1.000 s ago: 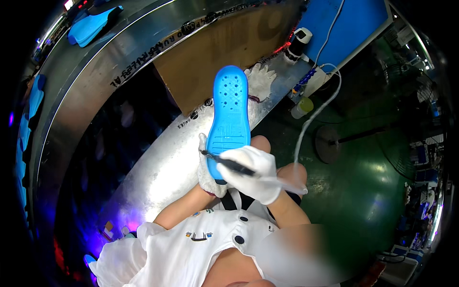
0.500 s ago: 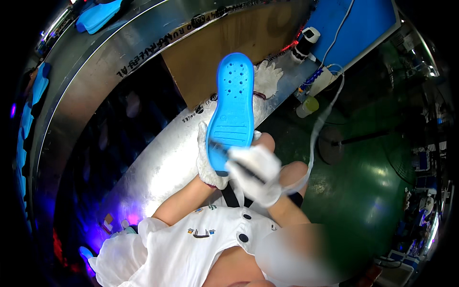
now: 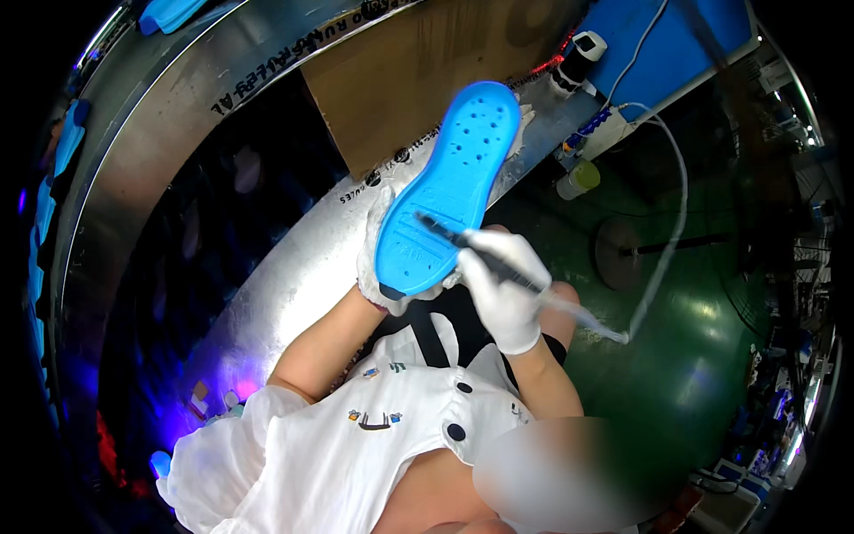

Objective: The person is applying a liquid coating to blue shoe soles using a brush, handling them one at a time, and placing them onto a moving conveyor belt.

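Both hands grip: left hand (image 3: 368, 245), blue shoe sole (image 3: 455, 178); right hand (image 3: 501, 307), pen-shaped tool (image 3: 442, 230) over it, perhaps touching. A slip could scratch the sole.

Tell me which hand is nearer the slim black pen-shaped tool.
Right: the white-gloved right hand grips the tool. The left hand is farther, holding the blue perforated sole under the tip.

Left hand (image 3: 370, 254) — partly behind sole (image 3: 445, 191)
Spare glove (image 3: 526, 123) mostly covered; blue piece (image 3: 169, 12) cut off at top — tube (image 3: 614, 333) blurred.
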`<control>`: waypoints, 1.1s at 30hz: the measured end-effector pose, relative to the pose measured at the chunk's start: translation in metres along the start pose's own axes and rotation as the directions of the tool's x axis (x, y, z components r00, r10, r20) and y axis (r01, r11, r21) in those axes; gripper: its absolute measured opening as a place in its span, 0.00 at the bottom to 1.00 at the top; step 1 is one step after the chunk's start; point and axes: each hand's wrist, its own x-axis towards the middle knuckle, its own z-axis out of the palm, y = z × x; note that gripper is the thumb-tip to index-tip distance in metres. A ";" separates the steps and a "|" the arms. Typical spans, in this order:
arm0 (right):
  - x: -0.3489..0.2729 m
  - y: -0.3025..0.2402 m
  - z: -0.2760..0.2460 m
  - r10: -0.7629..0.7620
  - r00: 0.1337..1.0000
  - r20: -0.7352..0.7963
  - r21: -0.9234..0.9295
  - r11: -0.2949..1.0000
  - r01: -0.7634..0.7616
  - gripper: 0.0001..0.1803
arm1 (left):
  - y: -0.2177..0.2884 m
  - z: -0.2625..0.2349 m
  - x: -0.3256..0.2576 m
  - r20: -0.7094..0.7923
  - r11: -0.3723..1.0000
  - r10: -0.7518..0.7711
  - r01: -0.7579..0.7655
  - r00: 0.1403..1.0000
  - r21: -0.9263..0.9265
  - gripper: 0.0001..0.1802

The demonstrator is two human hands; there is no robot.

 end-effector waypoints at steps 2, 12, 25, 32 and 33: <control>-0.006 -0.008 -0.010 -0.329 0.894 0.305 -0.159 0.908 0.388 0.12 | 0.000 0.031 0.003 -0.159 0.990 0.104 -0.087 0.982 0.113 0.48; 0.000 -0.041 -0.022 -0.126 0.759 0.639 -0.237 0.906 0.350 0.13 | 0.045 0.033 0.003 0.006 0.966 -0.251 0.250 0.968 0.059 0.39; 0.011 -0.025 -0.021 -0.167 0.824 0.541 -0.151 0.945 0.290 0.13 | 0.061 0.065 0.008 -0.201 0.732 -0.196 0.280 0.960 0.621 0.37; 0.018 -0.026 -0.034 -0.145 0.854 0.499 -0.187 0.945 0.270 0.11 | 0.059 0.078 0.005 -0.358 0.620 -0.031 0.299 0.933 0.725 0.29; 0.016 -0.035 -0.034 -0.138 0.794 0.592 -0.253 0.903 0.346 0.11 | 0.063 0.077 0.004 -0.389 0.518 0.046 0.311 0.920 0.797 0.28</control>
